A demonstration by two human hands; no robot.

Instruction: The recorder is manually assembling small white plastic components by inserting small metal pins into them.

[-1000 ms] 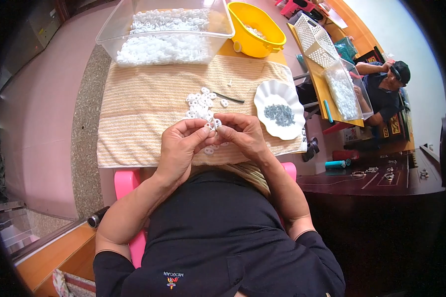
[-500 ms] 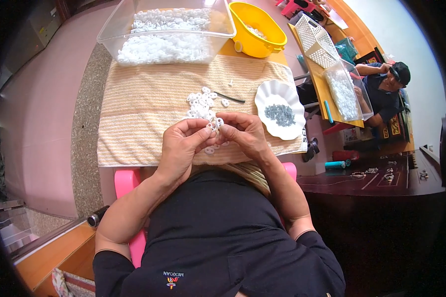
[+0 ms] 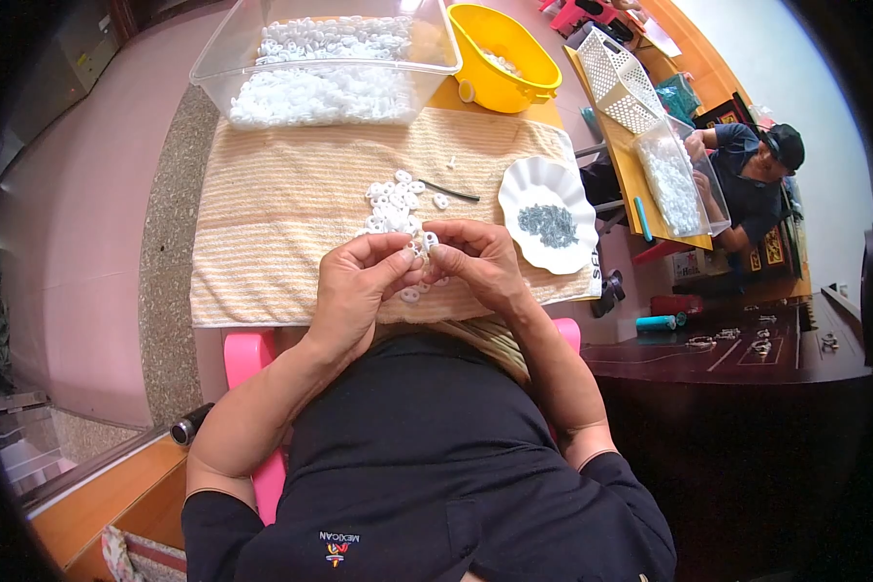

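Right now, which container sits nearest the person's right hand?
The white scalloped dish holding grey bits; the clear bin and yellow tub stand farther off.

You are using two hands: your left hand (image 3: 359, 281) and your right hand (image 3: 480, 272) are pinching white pieces (image 3: 429, 239), too hidden to count. One towel (image 3: 272, 194) is bearing one crowded, uncountable pile (image 3: 390, 206), one separate white piece (image 3: 440, 201) beside one dark rod (image 3: 451, 191). One scalloped dish (image 3: 516, 182) is holding uncountable grey bits (image 3: 548, 226). Two clear bins (image 3: 325, 66) (image 3: 718, 206), one yellow tub (image 3: 485, 78) and one co-worker (image 3: 759, 194) are showing.
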